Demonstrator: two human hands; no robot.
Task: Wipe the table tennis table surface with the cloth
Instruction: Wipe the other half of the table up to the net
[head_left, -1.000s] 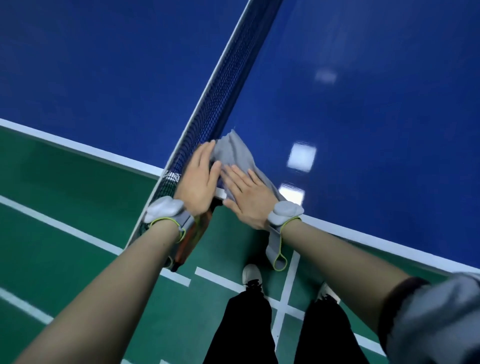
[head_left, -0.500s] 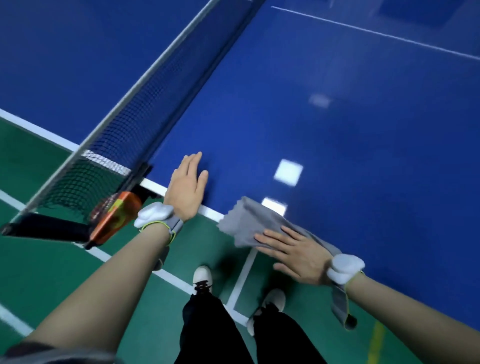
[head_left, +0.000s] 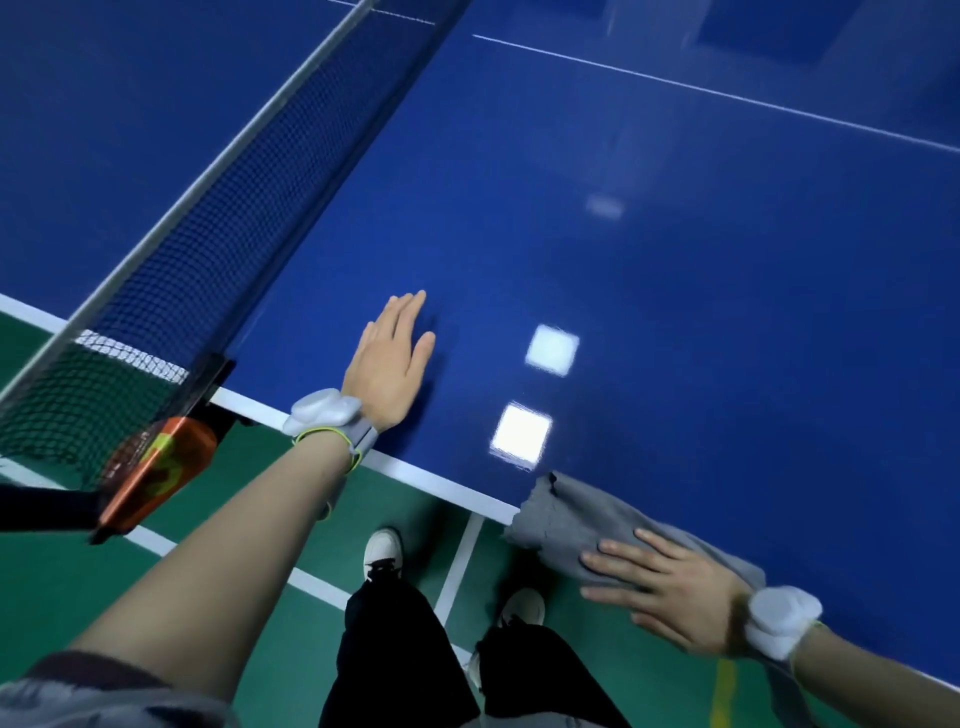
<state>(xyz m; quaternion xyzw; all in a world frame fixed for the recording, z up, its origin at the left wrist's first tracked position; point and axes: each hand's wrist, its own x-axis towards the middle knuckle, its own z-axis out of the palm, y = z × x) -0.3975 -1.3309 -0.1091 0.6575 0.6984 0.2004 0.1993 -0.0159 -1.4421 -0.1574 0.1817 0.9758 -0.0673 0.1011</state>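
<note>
My right hand (head_left: 675, 592) is lying flat, fingers straight, pressing the grey cloth (head_left: 566, 519) onto the table's (head_left: 675, 312) near edge at lower right. Left hand (head_left: 389, 364) is resting open, palm down, mid-frame, with the net (head_left: 218, 208) running off upper left.

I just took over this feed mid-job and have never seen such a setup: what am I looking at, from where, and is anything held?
There is no machine: a person works bare-handed, filmed by a camera on their head looking down. The blue table tennis table fills the view, its net at left. The right hand presses a grey cloth flat at the table's near edge, fingers straight. The left hand rests flat on the bare surface. White wrist devices sit on both arms. Below are green floor and the person's shoes.
</note>
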